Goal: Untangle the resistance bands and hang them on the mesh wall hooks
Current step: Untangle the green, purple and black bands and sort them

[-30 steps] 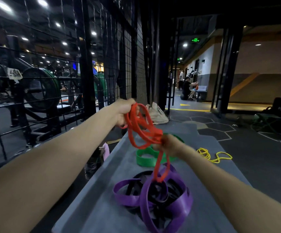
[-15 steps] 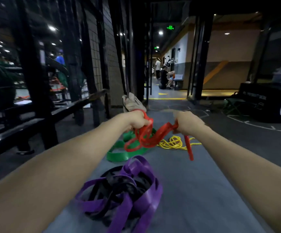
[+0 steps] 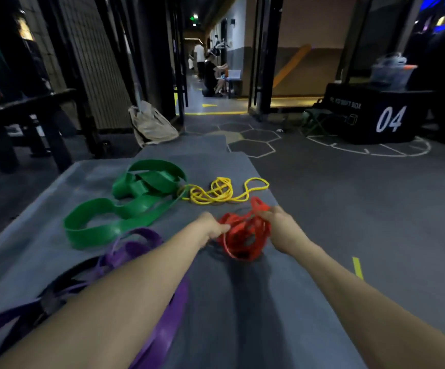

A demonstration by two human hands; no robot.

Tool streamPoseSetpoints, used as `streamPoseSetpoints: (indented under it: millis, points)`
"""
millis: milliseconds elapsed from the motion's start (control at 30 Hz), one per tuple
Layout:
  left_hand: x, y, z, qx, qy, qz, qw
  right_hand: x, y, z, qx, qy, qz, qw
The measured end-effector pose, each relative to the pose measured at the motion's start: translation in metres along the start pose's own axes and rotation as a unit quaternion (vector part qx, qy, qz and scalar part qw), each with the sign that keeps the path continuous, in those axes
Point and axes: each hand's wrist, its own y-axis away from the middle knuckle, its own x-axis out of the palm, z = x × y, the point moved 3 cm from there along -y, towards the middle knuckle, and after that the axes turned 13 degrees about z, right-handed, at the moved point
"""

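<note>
— How were the hands set?
— Both arms reached forward. The left hand pinched the red band tangle's left side; the right hand held a narrow grip on its upper right loops, low over the grey mat.
— Room around it?
— The yellow band lay just beyond, the green band to the left, the mat's right edge close by.

Purple band & black band: mostly hidden under left forearm, cut off at left/bottom edge. Fingertips of left hand buried in red band, grip unclear. Small print on black box above "04" too blurred to read.
</note>
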Motion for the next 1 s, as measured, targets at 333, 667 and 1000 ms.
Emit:
streamPoseSetpoints:
  millis: [333,667,1000]
  points:
    - [-0.018,0.008,0.031,-0.035,-0.153,-0.088,0.984,0.021,-0.002,0.021,-0.005,0.058,-0.047,0.997]
    - [-0.048,0.111,0.065,0.092,-0.148,-0.118,0.978,0.023,0.048,0.106,-0.040,0.023,-0.038,0.998]
    - [-0.077,0.227,0.165,0.066,-0.083,-0.155,0.982,0.084,0.112,0.223,-0.135,-0.019,0.058,0.989]
